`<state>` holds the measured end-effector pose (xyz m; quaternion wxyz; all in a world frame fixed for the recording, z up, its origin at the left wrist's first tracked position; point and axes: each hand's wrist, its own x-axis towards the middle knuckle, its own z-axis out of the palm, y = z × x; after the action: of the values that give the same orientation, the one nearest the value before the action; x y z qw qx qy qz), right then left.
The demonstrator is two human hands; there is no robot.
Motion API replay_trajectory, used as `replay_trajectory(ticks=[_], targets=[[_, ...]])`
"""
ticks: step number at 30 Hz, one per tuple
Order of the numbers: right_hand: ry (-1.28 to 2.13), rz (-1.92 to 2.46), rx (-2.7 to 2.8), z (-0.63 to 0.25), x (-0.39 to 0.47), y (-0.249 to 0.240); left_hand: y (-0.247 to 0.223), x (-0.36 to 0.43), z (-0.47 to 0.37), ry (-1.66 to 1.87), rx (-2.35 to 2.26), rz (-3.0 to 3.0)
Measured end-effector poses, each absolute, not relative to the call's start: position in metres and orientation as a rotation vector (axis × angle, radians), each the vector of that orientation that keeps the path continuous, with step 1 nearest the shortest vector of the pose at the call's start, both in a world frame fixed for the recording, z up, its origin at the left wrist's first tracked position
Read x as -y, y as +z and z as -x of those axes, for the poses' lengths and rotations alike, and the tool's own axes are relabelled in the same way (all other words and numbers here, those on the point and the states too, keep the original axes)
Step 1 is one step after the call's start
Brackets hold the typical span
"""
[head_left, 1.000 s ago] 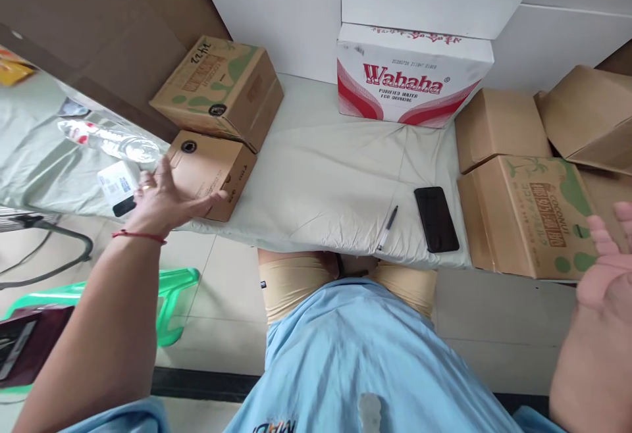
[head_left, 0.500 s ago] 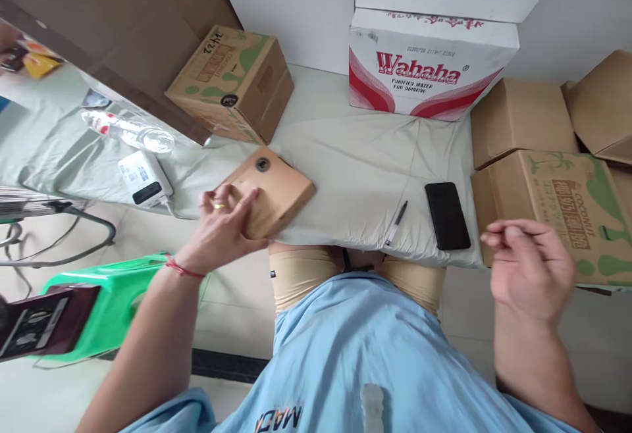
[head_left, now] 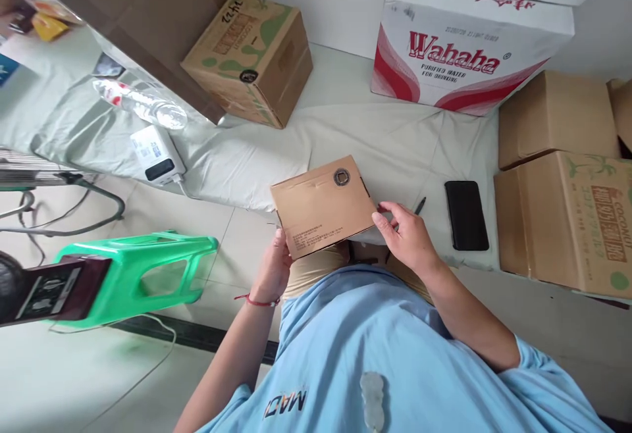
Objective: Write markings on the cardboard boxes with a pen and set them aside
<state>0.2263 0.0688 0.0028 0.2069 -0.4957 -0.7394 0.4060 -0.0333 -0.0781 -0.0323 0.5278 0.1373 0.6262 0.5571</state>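
Observation:
A flat brown cardboard box (head_left: 323,212) with a dark round seal and small printed text is raised over the table's front edge, slightly tilted. At its lower left corner, my left hand (head_left: 274,263) grips it, thumb along the side and the other fingers mostly hidden beneath. My right hand (head_left: 405,234) pinches the box's right edge between thumb and fingers. Just behind that hand a pen (head_left: 421,205) lies on the cloth, partly covered. Farther right rests a black phone (head_left: 467,216), screen up.
A coconut carton (head_left: 247,58) and a Wahaha water carton (head_left: 454,51) stand at the back. More brown cartons (head_left: 557,216) line the right side. A white power bank (head_left: 157,155) and a plastic bottle (head_left: 141,102) lie left. Below is a green stool (head_left: 133,275).
The box has been lifted off the cloth, turned and brought right, towards my body. My right hand has come in from the far right and taken hold of its edge. The view has shifted.

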Motion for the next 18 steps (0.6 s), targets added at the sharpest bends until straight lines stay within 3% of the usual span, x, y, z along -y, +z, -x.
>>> replay_trajectory(ticks=[5, 10, 13, 18], targets=[[1.396, 1.391, 1.867, -0.222, -0.062, -0.001, 0.001, 0.072, 0.034, 1.382, -1.607, -0.633], [1.83, 1.308, 1.248, -0.224, -0.042, -0.014, 0.047, 0.073, 0.01, 1.31, -1.875, -1.629], [1.796, 1.276, 1.18, -0.227, -0.034, -0.021, 0.062, 0.066, -0.001, 1.298, -1.798, -1.939], [1.589, 1.216, 1.083, -0.243, -0.037, -0.022, 0.045, 0.059, 0.009, 1.274, -1.713, -1.912]])
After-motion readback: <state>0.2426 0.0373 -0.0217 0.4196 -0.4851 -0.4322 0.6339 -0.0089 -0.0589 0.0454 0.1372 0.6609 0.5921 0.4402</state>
